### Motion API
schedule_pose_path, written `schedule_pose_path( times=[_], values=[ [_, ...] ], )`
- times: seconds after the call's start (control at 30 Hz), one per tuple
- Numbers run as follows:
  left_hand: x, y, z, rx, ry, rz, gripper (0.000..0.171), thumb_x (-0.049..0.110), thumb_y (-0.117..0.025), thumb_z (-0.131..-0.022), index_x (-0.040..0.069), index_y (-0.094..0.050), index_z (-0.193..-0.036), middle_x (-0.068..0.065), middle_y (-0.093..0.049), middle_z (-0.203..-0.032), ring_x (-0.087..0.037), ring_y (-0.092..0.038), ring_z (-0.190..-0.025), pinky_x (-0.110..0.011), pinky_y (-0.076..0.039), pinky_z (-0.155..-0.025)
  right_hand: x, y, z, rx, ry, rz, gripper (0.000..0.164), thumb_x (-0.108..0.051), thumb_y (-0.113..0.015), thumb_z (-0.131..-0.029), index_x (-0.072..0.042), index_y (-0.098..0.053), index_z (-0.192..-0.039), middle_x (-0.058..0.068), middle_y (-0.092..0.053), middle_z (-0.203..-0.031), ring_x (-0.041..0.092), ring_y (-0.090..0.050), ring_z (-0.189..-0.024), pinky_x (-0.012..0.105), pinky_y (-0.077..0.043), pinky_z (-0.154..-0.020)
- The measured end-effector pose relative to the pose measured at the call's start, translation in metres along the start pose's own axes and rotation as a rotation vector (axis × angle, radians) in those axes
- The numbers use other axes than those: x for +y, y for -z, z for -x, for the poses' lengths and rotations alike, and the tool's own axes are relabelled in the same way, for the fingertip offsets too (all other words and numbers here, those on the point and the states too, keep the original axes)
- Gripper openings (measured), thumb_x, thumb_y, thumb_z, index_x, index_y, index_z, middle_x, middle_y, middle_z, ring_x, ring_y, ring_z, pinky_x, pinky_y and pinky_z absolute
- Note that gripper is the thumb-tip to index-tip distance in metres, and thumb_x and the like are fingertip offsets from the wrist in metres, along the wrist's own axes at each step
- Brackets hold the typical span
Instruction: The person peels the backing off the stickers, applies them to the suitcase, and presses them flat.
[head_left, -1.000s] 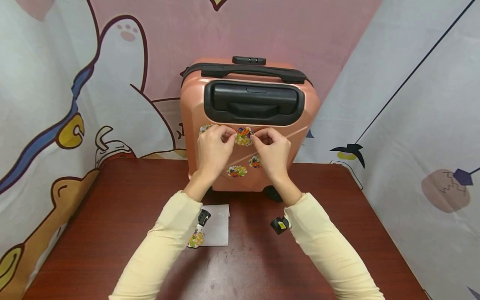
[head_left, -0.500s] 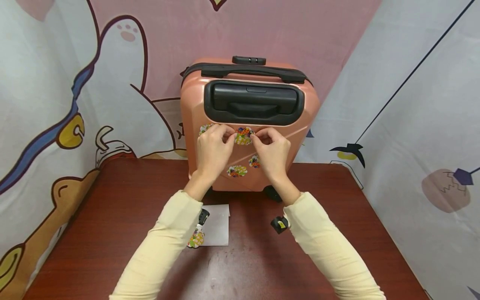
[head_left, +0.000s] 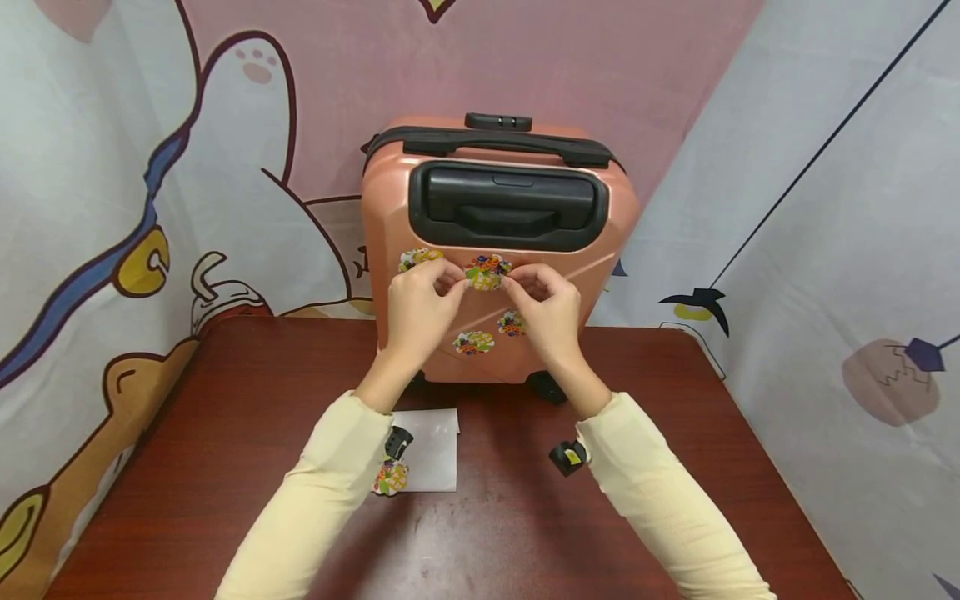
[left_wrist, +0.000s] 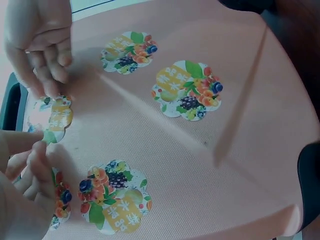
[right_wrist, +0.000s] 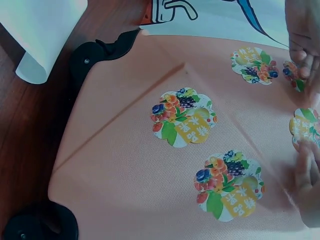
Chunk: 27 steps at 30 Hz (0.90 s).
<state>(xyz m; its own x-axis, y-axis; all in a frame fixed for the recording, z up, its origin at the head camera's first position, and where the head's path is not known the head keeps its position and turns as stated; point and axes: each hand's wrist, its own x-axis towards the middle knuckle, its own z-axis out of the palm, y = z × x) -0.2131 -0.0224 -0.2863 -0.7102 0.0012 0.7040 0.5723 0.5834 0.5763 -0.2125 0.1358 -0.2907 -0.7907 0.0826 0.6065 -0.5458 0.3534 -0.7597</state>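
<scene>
A round, scallop-edged fruit sticker (head_left: 488,272) is at the front of an orange-pink suitcase (head_left: 457,371), below its black handle recess. My left hand (head_left: 422,307) pinches the sticker's left edge between thumb and forefinger. At the opposite edge, my right hand (head_left: 549,310) pinches it the same way. The left wrist view shows the sticker (left_wrist: 59,117) lying close over the shell between both sets of fingertips. Similar stickers are on the case: one (head_left: 420,257) beside my left hand, and two lower down, a left one (head_left: 474,342) and a right one (head_left: 511,323).
The suitcase stands upright on a dark red-brown table (head_left: 480,533) against a cartoon-printed cloth (head_left: 570,58). White paper (head_left: 431,454) lies in front of it, with another fruit sticker (head_left: 390,477) at its left, near my left sleeve. Black wheels (head_left: 546,387) jut from the case's base.
My left hand has shifted slightly down and left, uncovering more of the upper-left sticker and of the held sticker's left side. Both wrists have dropped and spread a little.
</scene>
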Motion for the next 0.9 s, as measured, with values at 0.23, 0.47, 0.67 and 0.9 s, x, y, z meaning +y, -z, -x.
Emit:
schedule_pose_path(
  times=[0.23, 0.47, 0.67, 0.9],
  values=[
    [0.000, 0.005, 0.000, -0.185, 0.108, 0.093, 0.011, 0.005, -0.068, -0.080, 0.003, -0.068, -0.090, -0.007, -0.069, -0.080, -0.018, -0.064, -0.068, -0.031, -0.049, -0.063, -0.021, 0.003, 0.002, -0.120, -0.085, -0.144, 0.015, 0.002, -0.057, -0.087, 0.016, -0.060, -0.092, 0.031, -0.063, -0.086, 0.043, -0.061, -0.076, 0.048, -0.050, -0.066],
    [-0.002, 0.005, 0.000, -0.237, 0.134, 0.172, 0.017, -0.002, -0.063, -0.082, 0.001, -0.066, -0.099, -0.009, -0.069, -0.086, -0.018, -0.065, -0.073, -0.030, -0.051, -0.067, -0.020, 0.002, -0.007, -0.099, 0.044, -0.261, 0.014, 0.002, -0.055, -0.088, 0.014, -0.060, -0.093, 0.025, -0.065, -0.091, 0.034, -0.063, -0.080, 0.040, -0.052, -0.070],
    [-0.005, 0.006, 0.001, -0.251, 0.131, 0.198, 0.019, -0.004, -0.060, -0.083, -0.001, -0.065, -0.101, -0.011, -0.068, -0.088, -0.018, -0.065, -0.074, -0.028, -0.051, -0.067, -0.003, -0.002, -0.007, -0.121, 0.046, -0.256, 0.015, -0.004, -0.060, -0.087, 0.009, -0.063, -0.093, 0.019, -0.067, -0.092, 0.027, -0.064, -0.082, 0.038, -0.051, -0.072],
    [-0.006, 0.005, 0.003, -0.260, 0.121, 0.213, 0.021, -0.005, -0.060, -0.083, -0.001, -0.064, -0.103, -0.011, -0.068, -0.090, -0.019, -0.065, -0.075, -0.029, -0.051, -0.068, 0.010, -0.005, 0.001, -0.178, -0.058, -0.183, 0.015, -0.005, -0.063, -0.085, 0.009, -0.064, -0.090, 0.021, -0.067, -0.084, 0.031, -0.065, -0.076, 0.040, -0.052, -0.065]
  ],
)
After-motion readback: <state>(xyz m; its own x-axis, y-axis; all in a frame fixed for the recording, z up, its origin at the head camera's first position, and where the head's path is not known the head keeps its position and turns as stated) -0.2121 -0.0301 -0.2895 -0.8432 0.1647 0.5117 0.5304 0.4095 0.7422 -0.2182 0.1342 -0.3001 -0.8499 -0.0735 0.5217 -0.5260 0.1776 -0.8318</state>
